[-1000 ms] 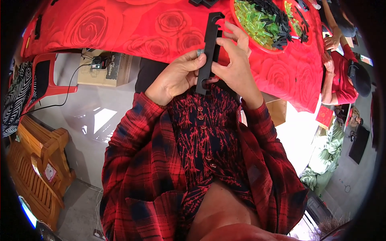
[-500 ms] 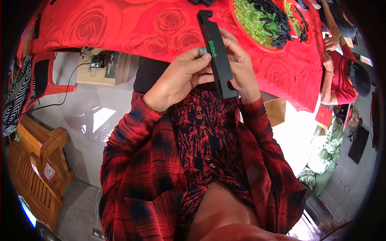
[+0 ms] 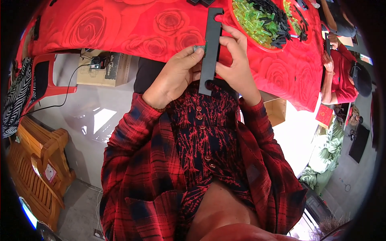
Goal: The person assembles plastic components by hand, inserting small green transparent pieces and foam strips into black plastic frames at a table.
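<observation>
A black torpedo spirit level (image 3: 210, 52) stands tilted upright between my hands, above the table's near edge. Its broad plain side faces up, with a round notch near each end; only a sliver of the green vial shows at its left edge. My right hand (image 3: 237, 60) grips it from the right, thumb on the lower half and fingers spread along the upper edge. My left hand (image 3: 177, 72) is closed at its left side, thumb by the vial and other fingers partly hidden behind it. A small grey speckled thing (image 3: 198, 48) shows at the left thumb tip; I cannot tell what it is.
A red tray (image 3: 277, 50) of yellow-green vials and black strips lies at the table's right, a second similar tray (image 3: 295, 24) beyond it. Red rose-patterned cloth (image 3: 161, 24) covers the table. Co-workers' hands (image 3: 329, 62) are at far right; a cardboard box (image 3: 100, 70) stands below left.
The spirit level has turned about its length, so the vial now faces left and is mostly hidden. My right fingers have shifted higher and spread along it; my left hand stays nearly in place.
</observation>
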A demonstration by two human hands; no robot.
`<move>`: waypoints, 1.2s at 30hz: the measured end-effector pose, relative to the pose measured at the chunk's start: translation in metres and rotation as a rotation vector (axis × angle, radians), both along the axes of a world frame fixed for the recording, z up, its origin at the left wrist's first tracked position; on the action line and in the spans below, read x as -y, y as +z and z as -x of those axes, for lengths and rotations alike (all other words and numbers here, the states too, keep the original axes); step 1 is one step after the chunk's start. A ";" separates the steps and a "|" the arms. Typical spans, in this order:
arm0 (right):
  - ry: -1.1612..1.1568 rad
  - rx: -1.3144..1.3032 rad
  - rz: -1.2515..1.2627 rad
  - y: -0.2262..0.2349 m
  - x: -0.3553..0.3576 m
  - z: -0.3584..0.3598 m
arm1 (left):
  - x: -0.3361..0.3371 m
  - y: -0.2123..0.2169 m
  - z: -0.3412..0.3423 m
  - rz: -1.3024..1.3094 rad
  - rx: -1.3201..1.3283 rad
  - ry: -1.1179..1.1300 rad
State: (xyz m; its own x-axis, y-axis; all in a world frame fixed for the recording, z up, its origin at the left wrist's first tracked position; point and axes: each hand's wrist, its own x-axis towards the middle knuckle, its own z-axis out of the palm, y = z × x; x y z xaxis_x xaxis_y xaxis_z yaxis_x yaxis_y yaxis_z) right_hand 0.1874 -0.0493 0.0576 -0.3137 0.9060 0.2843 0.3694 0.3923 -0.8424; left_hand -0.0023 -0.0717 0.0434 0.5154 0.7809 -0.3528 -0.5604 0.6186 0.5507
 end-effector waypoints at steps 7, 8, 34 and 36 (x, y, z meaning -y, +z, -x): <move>0.003 0.366 -0.214 0.023 0.013 0.012 | 0.000 -0.003 -0.008 0.086 0.103 0.138; 0.046 0.235 -0.115 0.024 0.013 0.012 | 0.000 -0.003 -0.008 0.091 0.113 0.169; -0.095 -0.597 0.471 0.012 0.005 0.023 | -0.004 0.007 -0.006 -0.195 -0.224 0.168; -0.092 -0.623 0.499 0.012 0.004 0.022 | -0.005 0.007 -0.007 -0.200 -0.234 0.182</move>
State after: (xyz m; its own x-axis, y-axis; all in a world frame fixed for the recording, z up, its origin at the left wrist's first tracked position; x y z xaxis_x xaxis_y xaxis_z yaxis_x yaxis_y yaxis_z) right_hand 0.1651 -0.0537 0.0692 -0.1491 0.9868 -0.0629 -0.2137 -0.0943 -0.9723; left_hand 0.0048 -0.0671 0.0500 0.2843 0.9181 -0.2761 -0.4960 0.3873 0.7771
